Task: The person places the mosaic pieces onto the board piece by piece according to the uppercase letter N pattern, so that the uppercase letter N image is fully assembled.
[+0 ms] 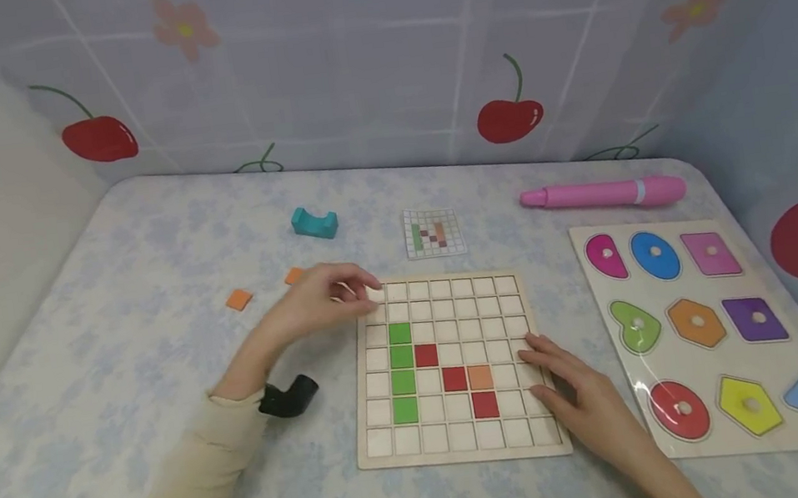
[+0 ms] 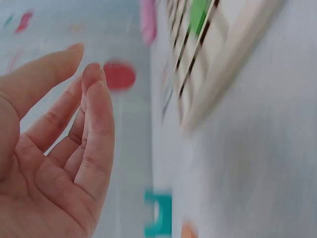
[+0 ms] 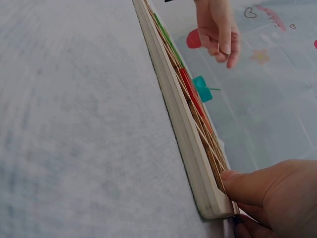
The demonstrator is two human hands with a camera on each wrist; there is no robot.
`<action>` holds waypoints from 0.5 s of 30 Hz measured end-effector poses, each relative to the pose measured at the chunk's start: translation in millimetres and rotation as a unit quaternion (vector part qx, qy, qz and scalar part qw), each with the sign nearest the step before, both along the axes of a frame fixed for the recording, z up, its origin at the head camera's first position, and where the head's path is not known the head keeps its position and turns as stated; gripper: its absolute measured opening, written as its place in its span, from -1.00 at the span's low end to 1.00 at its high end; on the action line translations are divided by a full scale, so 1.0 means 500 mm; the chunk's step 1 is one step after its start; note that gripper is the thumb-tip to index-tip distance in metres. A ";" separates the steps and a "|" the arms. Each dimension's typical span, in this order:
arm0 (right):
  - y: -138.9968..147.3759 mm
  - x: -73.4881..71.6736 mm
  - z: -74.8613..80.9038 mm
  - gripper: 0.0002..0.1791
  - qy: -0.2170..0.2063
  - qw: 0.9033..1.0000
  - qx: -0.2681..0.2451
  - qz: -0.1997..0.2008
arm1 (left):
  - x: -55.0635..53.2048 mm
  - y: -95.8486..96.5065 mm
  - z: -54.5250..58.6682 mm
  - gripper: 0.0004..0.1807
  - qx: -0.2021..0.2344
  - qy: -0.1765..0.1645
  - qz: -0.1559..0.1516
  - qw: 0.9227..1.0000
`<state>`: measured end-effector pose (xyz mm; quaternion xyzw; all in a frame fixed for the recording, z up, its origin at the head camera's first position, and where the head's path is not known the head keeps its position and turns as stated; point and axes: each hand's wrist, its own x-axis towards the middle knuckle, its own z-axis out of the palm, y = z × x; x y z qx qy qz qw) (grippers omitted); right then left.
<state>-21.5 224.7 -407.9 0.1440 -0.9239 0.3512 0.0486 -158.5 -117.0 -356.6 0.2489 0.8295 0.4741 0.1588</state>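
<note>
A square wooden grid board (image 1: 465,451) lies on the table, with green, red and orange squares among its pale cells. My left hand (image 1: 318,297) hovers by the board's far left corner, thumb and fingers bent and apart. In the left wrist view that hand (image 2: 64,144) holds nothing. My right hand (image 1: 591,400) rests its fingertips on the board's right edge. The right wrist view shows its thumb (image 3: 247,186) touching the top of the rim; its other fingers are partly hidden. Two loose orange tiles (image 1: 239,299) lie left of the board, one partly behind the left hand.
Behind the board lies a small pattern card (image 1: 435,232). A teal curved block (image 1: 315,223) sits at the back, and a pink pen-like stick (image 1: 604,195) at the back right. A shape puzzle (image 1: 657,366) lies on the right. A black curved object (image 1: 290,397) is beside the left wrist.
</note>
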 end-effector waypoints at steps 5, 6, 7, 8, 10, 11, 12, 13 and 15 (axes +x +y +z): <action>0.002 0.003 -0.001 -0.45 0.007 1.000 -0.001 0.000 | -0.011 -0.161 0.004 -0.58 -0.007 -0.018 0.146 0.989; 0.002 0.003 -0.001 -0.45 0.008 1.000 -0.001 0.001 | -0.010 -0.189 0.000 -0.55 -0.015 -0.027 0.167 0.986; 0.002 0.003 -0.001 -0.45 0.009 1.000 -0.002 0.003 | -0.008 -0.215 -0.005 -0.53 -0.025 -0.036 0.184 0.982; 0.002 0.003 -0.001 -0.45 0.008 1.000 -0.003 0.003 | -0.007 -0.237 -0.011 -0.51 -0.032 -0.045 0.196 0.979; 0.001 0.001 -0.001 -0.45 0.006 1.000 -0.003 0.002 | -0.008 -0.271 -0.024 -0.47 -0.050 -0.062 0.207 0.975; 0.001 0.000 -0.001 -0.45 0.005 1.000 -0.003 0.002 | -0.009 -0.283 -0.030 -0.45 -0.054 -0.071 0.208 0.974; 0.000 -0.001 -0.001 -0.46 0.004 1.000 -0.003 0.001 | -0.011 -0.291 -0.035 -0.44 -0.060 -0.077 0.211 0.973; 0.000 -0.002 -0.002 -0.45 0.005 1.000 -0.003 0.001 | -0.012 -0.296 -0.040 -0.42 -0.069 -0.083 0.215 0.971; -0.002 -0.003 -0.002 -0.46 0.006 1.000 -0.003 0.001 | -0.015 -0.300 -0.047 -0.41 -0.089 -0.086 0.219 0.968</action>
